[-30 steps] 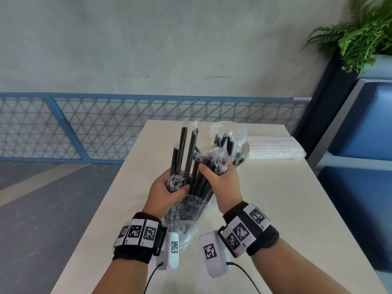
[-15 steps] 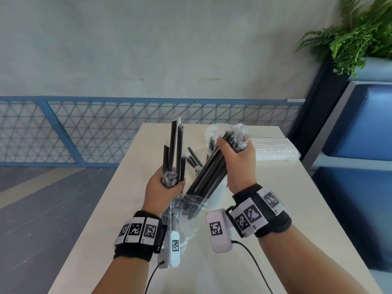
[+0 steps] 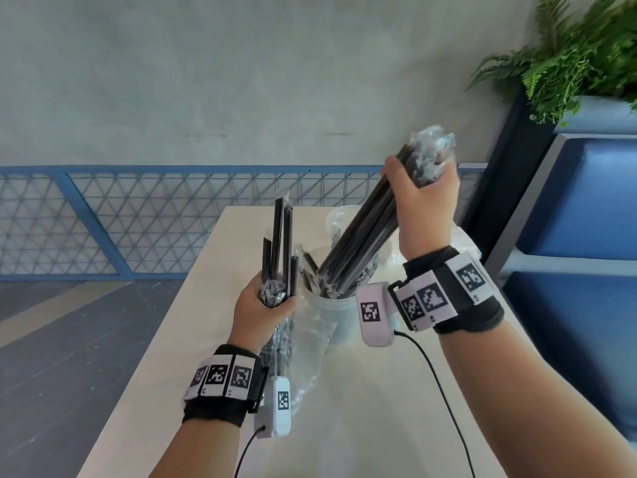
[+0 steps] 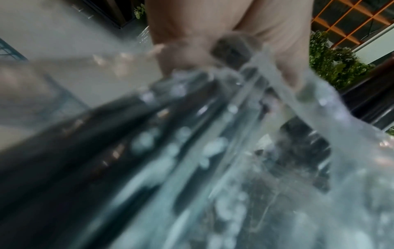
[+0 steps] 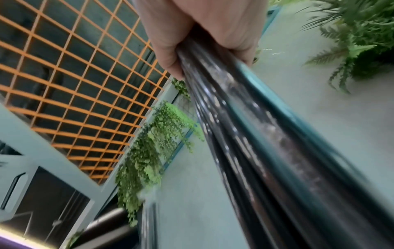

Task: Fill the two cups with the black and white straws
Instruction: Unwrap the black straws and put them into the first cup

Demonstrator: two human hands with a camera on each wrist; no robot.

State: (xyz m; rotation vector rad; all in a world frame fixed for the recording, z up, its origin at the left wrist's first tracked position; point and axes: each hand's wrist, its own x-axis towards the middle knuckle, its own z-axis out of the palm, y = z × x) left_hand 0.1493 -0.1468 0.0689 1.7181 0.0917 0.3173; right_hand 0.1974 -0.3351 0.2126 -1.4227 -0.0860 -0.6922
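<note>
Right hand [image 3: 425, 205], fingers clenched round wrapped bundle of black plastic straws [image 3: 358, 250], now raised from torn bag, lower ends inside clear plastic cup [image 3: 331, 305] on beige counter [image 3: 379, 408]; left hand [image 3: 262, 305] gripping bag with remaining straws; filling underway.

A pale table [image 3: 362, 408] — beyond it a blue mesh fence [image 3: 138, 219]; far right, a fern [image 3: 568, 63] over blue shelving [image 3: 586, 201].

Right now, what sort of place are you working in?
Probably an indoor lounge or café-style seating area, not a kitchen: a plain table beside a blue upholstered bench, a fern planter above it, and a blue mesh railing against a concrete wall.
</note>
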